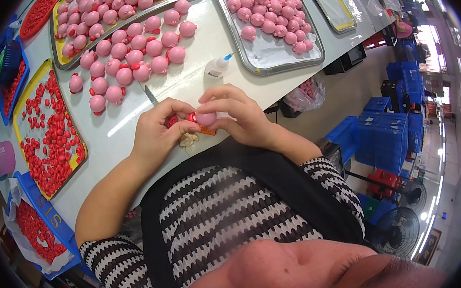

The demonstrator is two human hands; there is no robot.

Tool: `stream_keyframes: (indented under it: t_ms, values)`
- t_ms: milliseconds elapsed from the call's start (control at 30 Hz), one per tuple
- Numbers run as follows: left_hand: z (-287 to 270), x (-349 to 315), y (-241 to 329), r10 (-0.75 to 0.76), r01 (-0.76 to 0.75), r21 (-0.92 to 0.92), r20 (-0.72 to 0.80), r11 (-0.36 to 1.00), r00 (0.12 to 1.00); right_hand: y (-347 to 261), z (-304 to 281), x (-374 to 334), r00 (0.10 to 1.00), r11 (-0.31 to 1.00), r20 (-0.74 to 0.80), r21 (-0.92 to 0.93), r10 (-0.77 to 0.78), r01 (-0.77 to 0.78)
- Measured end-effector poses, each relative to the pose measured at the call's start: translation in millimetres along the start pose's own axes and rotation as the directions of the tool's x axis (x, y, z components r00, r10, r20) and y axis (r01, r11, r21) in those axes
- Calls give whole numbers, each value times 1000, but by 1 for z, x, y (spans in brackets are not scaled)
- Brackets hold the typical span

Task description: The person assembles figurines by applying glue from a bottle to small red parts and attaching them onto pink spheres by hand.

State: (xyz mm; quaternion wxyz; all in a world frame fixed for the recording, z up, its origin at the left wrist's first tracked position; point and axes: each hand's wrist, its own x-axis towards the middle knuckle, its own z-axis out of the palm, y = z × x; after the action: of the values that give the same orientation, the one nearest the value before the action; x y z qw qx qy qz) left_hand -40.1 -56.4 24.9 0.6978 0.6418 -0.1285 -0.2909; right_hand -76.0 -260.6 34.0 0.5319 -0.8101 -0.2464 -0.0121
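Observation:
A small pink ball-shaped toy figure (205, 118) sits between both hands at the near edge of the white table (209, 43). My right hand (242, 116) grips it from the right with fingers curled over it. Pinching a small red piece (191, 116) against the figure's left side is my left hand (159, 132), with more red showing under its fingers. An orange strip (206, 129) lies just below the figure.
Several finished pink figures with red parts (132, 59) stand on the table beyond my hands. A small glue bottle (218, 67) lies near them. Metal trays (278, 61) hold more pink bodies. Yellow and blue trays (45, 131) at left hold red pieces. Blue crates (386, 131) stand at right.

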Motion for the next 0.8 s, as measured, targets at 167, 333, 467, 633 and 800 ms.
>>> stream_keyframes:
  t_ms: [167,333,467,633,800]
  values:
    - [-7,0,-4,-14,7,95,73,995,997,3,10,-6,1000,996,13,-82,-26,27]
    - [-7,3,-2,-155,164,-82,109,983,982,10,16,-3,999,997,-32,74,-8,10]
    - [-6,5,1,-182,194,-76,143,978,973,18,20,-4,999,992,-42,127,-6,12]
    - [-2,9,1,-191,207,-99,147,973,970,27,16,-8,999,971,15,231,50,-52]
    - [0,12,-8,-98,98,-38,15,994,995,23,18,-6,987,889,-83,450,141,-89]
